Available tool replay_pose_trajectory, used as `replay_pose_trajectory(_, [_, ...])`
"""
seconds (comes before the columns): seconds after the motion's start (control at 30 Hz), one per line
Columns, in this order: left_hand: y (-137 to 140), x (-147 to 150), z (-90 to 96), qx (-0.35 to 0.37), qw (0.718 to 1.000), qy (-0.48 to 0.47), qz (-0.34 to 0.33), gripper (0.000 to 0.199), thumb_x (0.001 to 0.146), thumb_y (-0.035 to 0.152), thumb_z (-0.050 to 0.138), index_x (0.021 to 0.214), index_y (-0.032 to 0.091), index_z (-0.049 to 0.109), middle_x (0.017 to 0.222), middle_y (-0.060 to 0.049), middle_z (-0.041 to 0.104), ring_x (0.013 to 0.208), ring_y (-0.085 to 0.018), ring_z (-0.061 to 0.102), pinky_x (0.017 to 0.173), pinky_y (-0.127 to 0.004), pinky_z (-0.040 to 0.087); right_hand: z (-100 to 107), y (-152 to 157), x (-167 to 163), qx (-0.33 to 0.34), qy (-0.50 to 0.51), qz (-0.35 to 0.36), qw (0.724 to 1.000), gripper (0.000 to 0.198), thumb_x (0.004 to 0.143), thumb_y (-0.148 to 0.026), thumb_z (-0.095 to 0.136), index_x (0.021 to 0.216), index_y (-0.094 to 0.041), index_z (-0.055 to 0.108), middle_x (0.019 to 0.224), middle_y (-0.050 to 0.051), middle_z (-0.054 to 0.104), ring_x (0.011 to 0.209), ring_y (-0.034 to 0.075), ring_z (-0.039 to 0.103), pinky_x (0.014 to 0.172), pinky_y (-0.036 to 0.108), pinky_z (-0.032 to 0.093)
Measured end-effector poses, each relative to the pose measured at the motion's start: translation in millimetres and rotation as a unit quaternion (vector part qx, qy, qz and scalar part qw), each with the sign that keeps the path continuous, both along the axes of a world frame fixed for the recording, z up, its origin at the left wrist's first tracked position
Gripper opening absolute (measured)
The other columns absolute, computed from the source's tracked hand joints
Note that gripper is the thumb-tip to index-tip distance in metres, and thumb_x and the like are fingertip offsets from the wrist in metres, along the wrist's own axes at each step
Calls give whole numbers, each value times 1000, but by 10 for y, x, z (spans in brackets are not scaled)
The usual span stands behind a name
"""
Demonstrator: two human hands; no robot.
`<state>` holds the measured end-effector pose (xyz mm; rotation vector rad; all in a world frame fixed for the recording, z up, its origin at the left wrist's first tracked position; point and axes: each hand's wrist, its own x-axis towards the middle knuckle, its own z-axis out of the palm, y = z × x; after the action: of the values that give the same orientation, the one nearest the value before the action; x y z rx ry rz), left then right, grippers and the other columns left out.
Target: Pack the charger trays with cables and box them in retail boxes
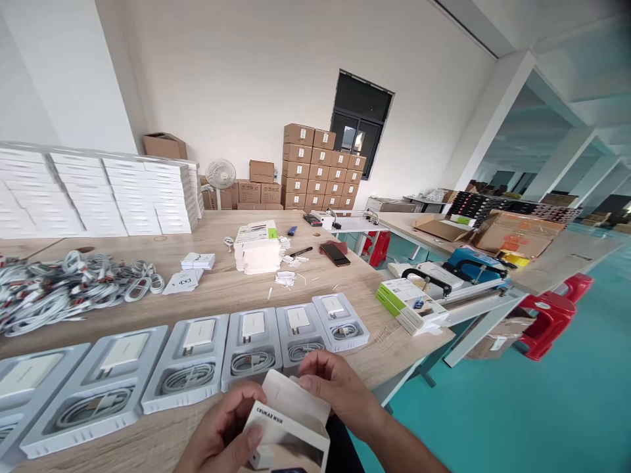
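Holds a white printed box (290, 433) low in view, by the near edge of the wooden bench (231, 282). Grips its side with the left hand (224, 427), with the thumb flat on the front near the lettering and the other fingers bent behind. Pinches the raised flap (296, 397) at its top with the right hand (340, 387), with thumb and fingers close together on the flap's edge.

Faces a slanting row of six grey trays (187, 402) just past the box, each with a white charger (199, 333) in the upper compartment and a coiled cable (188, 378) in the lower; runs off view with the leftmost. Has a heap of cables (73, 289) well to the left, near some white cards (183, 282). Has farther back a stack of boxes (257, 255), a black pen (301, 251) and a phone (336, 255). Has to the right, near the bench's corner, green-sided boxes (411, 305).
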<state>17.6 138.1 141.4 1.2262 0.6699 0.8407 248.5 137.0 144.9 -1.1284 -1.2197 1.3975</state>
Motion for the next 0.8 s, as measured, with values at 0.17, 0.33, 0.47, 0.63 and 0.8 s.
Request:
replay_pose_trajectory(0.17, [-30, 25, -3, -5, 1000, -20, 16, 29, 82, 42, 66, 103, 26, 55, 87, -2, 62, 79, -20, 57, 67, -28, 44, -40, -34, 8, -51, -47, 65, 995, 40, 71, -54, 75, 72, -15, 67, 58, -5, 48, 52, 7, 38, 48, 21, 23])
replay_pose_trajectory(0.33, [-46, 62, 0, -34, 998, -35, 33, 49, 81, 45, 67, 122, 29, 45, 104, -6, 67, 80, -22, 61, 69, -31, 47, 95, -100, -30, 103, -184, 34, 977, 33, 78, -44, 71, 63, -16, 63, 62, -3, 49, 60, 10, 43, 55, 23, 30])
replay_pose_trajectory(0.47, [-39, 46, -17, -19, 998, -5, 56, 60, 79, 45, 68, 132, 28, 47, 108, -8, 68, 89, -25, 63, 77, -32, 48, 171, -148, -74, 175, -259, 28, 950, 27, 84, -37, 66, 65, -19, 66, 67, -2, 56, 65, 13, 52, 62, 25, 37])
replay_pose_trajectory(0.63, [-12, 23, -85, -7, 995, 18, 94, 44, 77, 46, 70, 114, 25, 63, 91, -5, 68, 83, -23, 61, 71, -29, 49, 200, -181, -100, 183, -252, 17, 950, 29, 87, -41, 63, 69, -21, 71, 70, 1, 60, 69, 15, 56, 66, 26, 42])
replay_pose_trajectory(0.8, [21, 40, -79, -23, 984, -2, 175, 39, 75, 50, 70, 104, 24, 64, 84, -2, 68, 69, -17, 57, 59, -23, 43, 271, -271, -146, 145, -120, 75, 979, 34, 96, -45, 47, 105, -27, 74, 98, 5, 69, 96, 22, 62, 84, 32, 46])
